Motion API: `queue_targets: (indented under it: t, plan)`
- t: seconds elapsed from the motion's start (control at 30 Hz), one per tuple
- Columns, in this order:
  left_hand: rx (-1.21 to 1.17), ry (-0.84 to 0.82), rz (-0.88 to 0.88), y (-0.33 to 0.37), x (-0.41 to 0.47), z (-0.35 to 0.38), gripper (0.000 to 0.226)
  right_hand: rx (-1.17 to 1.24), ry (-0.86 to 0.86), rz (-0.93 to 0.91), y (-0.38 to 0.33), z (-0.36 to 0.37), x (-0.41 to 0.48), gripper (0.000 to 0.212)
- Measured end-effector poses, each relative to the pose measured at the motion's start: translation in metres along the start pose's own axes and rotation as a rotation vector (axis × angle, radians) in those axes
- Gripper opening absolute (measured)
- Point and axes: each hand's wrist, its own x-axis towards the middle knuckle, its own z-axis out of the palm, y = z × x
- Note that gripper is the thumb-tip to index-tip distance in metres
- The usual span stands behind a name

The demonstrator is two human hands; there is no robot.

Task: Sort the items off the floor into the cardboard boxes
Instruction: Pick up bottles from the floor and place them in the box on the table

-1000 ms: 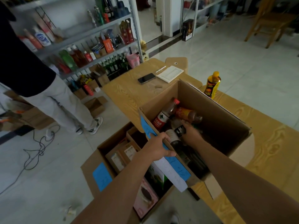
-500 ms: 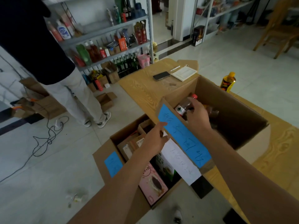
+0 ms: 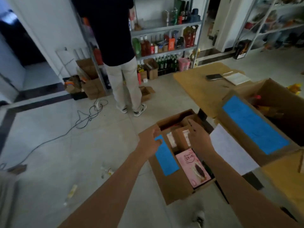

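The right hand [image 3: 199, 137] is withdrawn from the tabletop bottle box [image 3: 238, 134] and, like the left hand [image 3: 150, 142], is held empty, fingers loosely apart, so another floor item seems due.

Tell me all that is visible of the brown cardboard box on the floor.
The brown cardboard box stands open on the grey tiled floor, beside the wooden table. A blue paper label is stuck along its left side. Inside lie a pink flat packet and smaller brown cartons with white labels. The left hand is at its left edge, the right hand above it.
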Motion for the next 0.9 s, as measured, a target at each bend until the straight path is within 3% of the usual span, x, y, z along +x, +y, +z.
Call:
queue_targets:
  t: [0.23,0.5,0.7,0.9]
  plan:
    - [-0.07,0.094,-0.107,-0.078,-0.024,-0.043,0.041,-0.109,-0.229,0.088,-0.008,0.087,-0.002,0.05]
    - [-0.075,0.098,-0.314,-0.162,-0.036,-0.05,0.035,0.001,-0.458,0.183,0.021,0.18,0.027,0.052]
    - [-0.233,0.193,-0.548,-0.228,-0.02,-0.04,0.032,0.075,-0.559,0.379,0.072,0.254,0.059,0.051]
    - [-0.415,0.157,-0.691,-0.322,-0.002,0.021,0.025,0.081,-0.56,0.68,0.17,0.335,0.081,0.052]
